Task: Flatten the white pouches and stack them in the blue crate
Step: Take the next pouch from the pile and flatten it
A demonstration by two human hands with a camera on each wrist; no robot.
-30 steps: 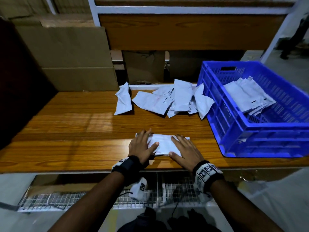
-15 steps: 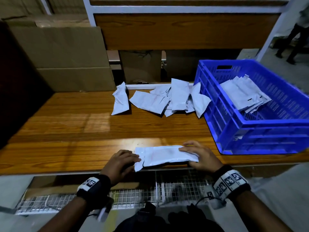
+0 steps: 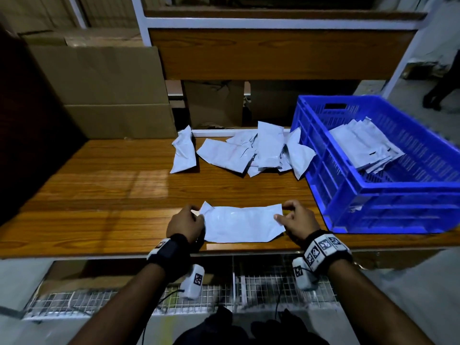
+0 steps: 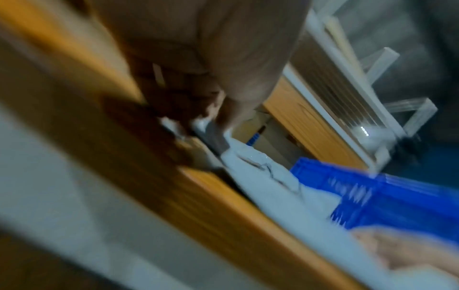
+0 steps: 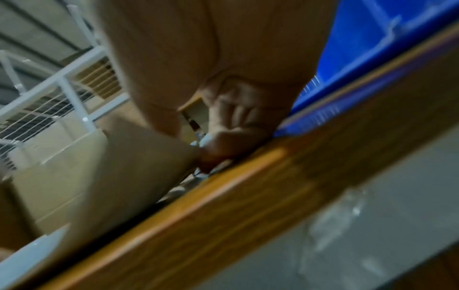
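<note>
A white pouch [image 3: 241,224] lies spread out flat near the front edge of the wooden table [image 3: 99,195]. My left hand [image 3: 195,216] pinches its left end and my right hand [image 3: 286,212] pinches its right end. The blurred left wrist view shows curled fingers [image 4: 211,115] on the pouch [image 4: 261,176]. At the right stands the blue crate [image 3: 373,190], holding a stack of flat pouches [image 3: 361,145]. Several crumpled pouches [image 3: 249,153] lie in a pile at the back of the table, against the crate's left wall. One more crumpled pouch [image 3: 184,153] sits apart to their left.
Cardboard boxes [image 3: 99,90] stand behind the table at the left, with a wooden shelf in a white frame [image 3: 273,53] above the back. A wire mesh shelf [image 3: 261,282] runs below the table's front edge. A person's legs [image 3: 443,83] show at the far right.
My hands, earlier pressing together on the pouch's middle, have slid apart to its two ends. The pouch now lies stretched out and flatter.
</note>
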